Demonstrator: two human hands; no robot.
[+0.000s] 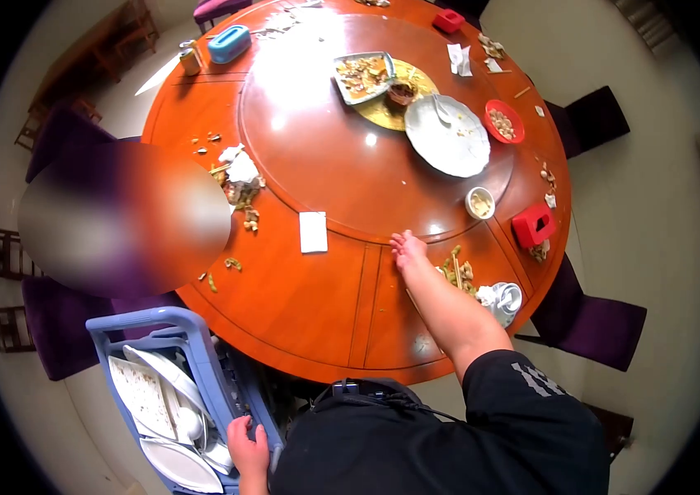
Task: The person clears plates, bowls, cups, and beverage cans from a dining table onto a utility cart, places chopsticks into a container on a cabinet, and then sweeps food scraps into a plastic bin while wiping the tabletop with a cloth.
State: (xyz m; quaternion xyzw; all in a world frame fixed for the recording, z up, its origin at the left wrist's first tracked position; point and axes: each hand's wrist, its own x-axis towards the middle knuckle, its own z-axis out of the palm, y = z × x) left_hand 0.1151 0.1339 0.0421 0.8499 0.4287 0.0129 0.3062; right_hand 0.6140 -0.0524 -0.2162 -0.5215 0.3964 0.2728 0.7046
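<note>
Black shirt (399,450); right hand (406,249) loosely open, empty, over table (317,322); left hand (248,447) by cart (199,351), grip unclear.
Plates (181,466) lean inside cart: a knock could slide them. Scraps (467,272) beside right forearm (445,301): brushing could scatter them.

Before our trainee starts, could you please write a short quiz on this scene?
1. Which hand is nearer the blue cart?
2. True or false: a spoon lies on the big white plate.
3. What does the right hand hold? a) a bowl; b) a tissue box; c) nothing.

Key: 1. The left hand. 2. True. 3. c.
</note>
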